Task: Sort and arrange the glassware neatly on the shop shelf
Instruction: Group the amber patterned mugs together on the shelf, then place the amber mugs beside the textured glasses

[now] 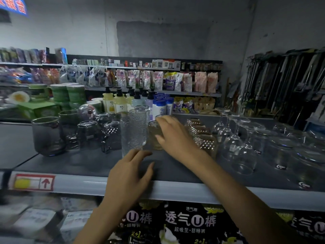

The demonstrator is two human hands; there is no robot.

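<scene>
A dark shelf carries rows of glassware. My right hand grips a small amber tumbler standing mid-shelf, fingers over its rim and thumb on its side. Just left of it stand tall clear textured glasses. My left hand hovers with relaxed fingers over the shelf's front, its fingertips close to the base of the nearest textured glass, holding nothing. Smoky grey cups fill the left end. Studded amber glasses and upturned wine glasses stand to the right.
Clear bowls and jars crowd the far right. Pump bottles and green plates stand behind the glassware. A grey price rail edges the shelf, with black packages below it. Bare shelf lies in front of the textured glasses.
</scene>
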